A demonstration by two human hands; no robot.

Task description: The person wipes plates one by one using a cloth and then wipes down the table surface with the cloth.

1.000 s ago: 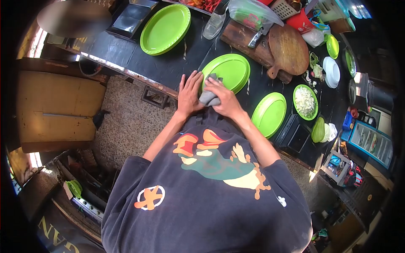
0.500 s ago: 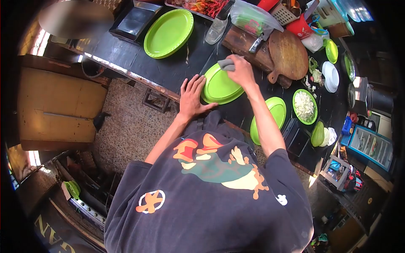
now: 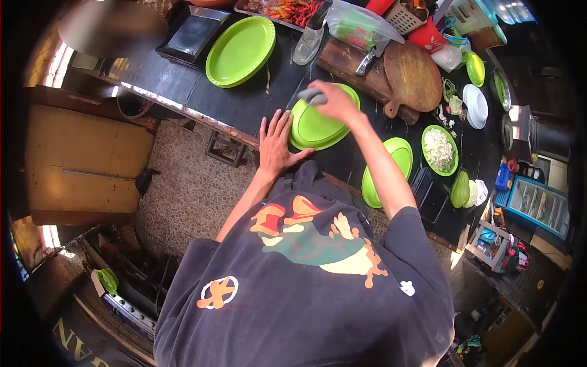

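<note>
Tabletop [image 3: 244,101]: dark, and it runs out on every side of the round board.
Wooden slab [image 3: 342,64]: partly under the round board, reaching out to its left.
Round board [image 3: 411,79]: wooden, its handle pointing toward me.
Large green plate [image 3: 241,52]: well left of the round board.
Oval green plate [image 3: 318,131]: the one I have both hands at, left of the round board and nearer to me.
Second green plate [image 3: 402,158]: nearer to me than the round board, partly hidden by my right forearm.
Chopped white food [image 3: 438,148]: on a green plate just nearer to me than the round board.
Left grip [image 3: 278,144]: open, fingers spread, against the oval plate's left edge.
Right grip [image 3: 335,103]: closed on my cloth, over the oval plate.
Grey cloth [image 3: 313,96]: bunched in my fingers, left of the round board.
</note>
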